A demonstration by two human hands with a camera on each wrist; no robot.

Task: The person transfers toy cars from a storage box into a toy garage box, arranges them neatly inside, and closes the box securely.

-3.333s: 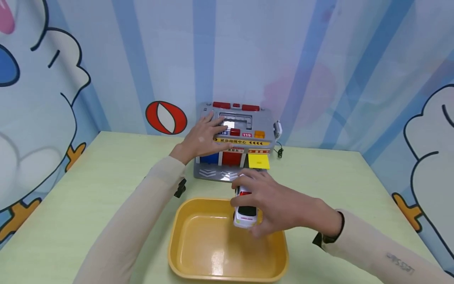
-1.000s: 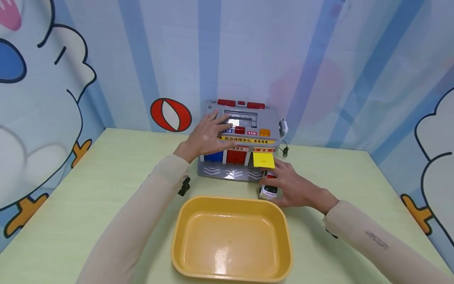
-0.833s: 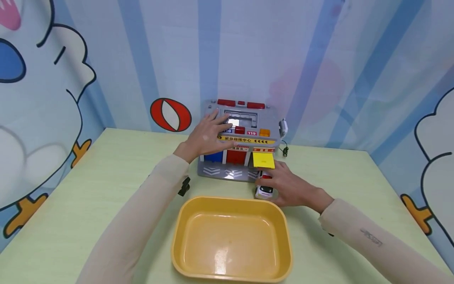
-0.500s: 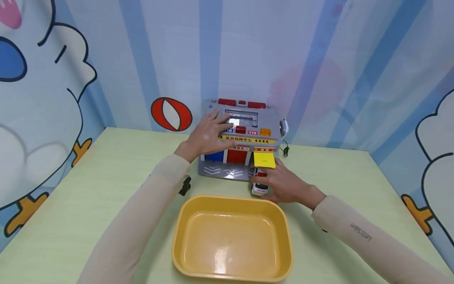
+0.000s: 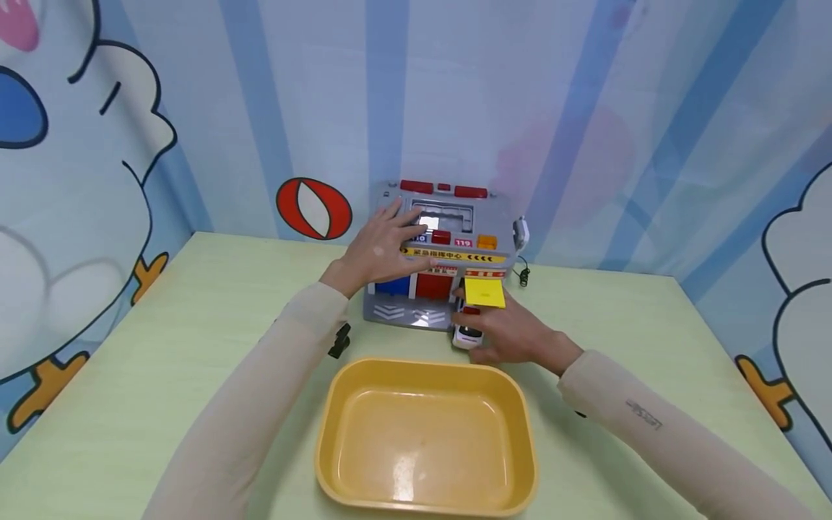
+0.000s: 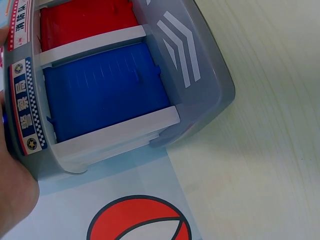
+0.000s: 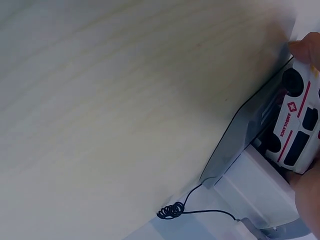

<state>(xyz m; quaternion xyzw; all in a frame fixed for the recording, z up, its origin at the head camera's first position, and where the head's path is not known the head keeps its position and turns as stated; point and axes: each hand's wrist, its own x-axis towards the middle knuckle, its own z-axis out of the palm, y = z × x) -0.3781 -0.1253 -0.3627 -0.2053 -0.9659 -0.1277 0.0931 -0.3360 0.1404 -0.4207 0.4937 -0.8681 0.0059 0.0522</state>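
Note:
My left hand [image 5: 380, 249] rests with fingers spread on the front left of a grey toy emergency station [image 5: 490, 217]. In the left wrist view the station's blue door [image 6: 105, 92] and red door [image 6: 90, 22] are both down. At the right bay, the yellow door [image 5: 484, 292] is lifted and sticks out forward. Below it my right hand [image 5: 510, 328] grips a white toy ambulance [image 5: 467, 338], its rear facing me and its front end hidden at the bay. The right wrist view shows the side of the ambulance [image 7: 297, 125], with red stripes and black wheels, over the station's ramp.
A yellow plastic tray [image 5: 422, 440] stands on the pale green table [image 5: 604, 325] in front of the station. A toy phone [image 5: 521, 235] hangs on the station's right side, its coiled black cord [image 5: 523, 274] on the table. A printed curtain [image 5: 448, 94] closes off the back.
My right hand has carried the ambulance from above the tray down to the ramp, then leftward and forward to the right bay. My left hand has stayed on the station.

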